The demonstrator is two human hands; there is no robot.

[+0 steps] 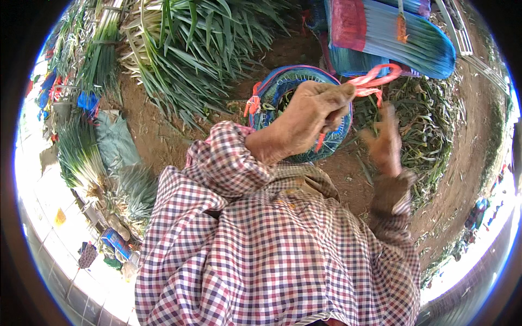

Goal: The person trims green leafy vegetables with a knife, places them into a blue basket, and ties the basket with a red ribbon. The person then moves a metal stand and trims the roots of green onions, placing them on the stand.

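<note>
My left hand pinches a pink-red plastic cord, which forms a loop beyond the fingertips. A short end of the cord hangs below the same hand. Blurred by motion, my right hand is just below the loop, thumb and fingers apart; I cannot tell whether a fingertip touches the cord's hanging end. Under my left hand stands a round blue woven basket with pale stitching inside its rim, partly hidden by the hand and forearm. More pink-red cord is knotted at its left side.
A large pile of green onions lies at upper left, and a tied bundle beside it. Folded blue and pink mesh sacks are at upper right. Leaf trimmings cover soil at right. A pale green sheet lies left.
</note>
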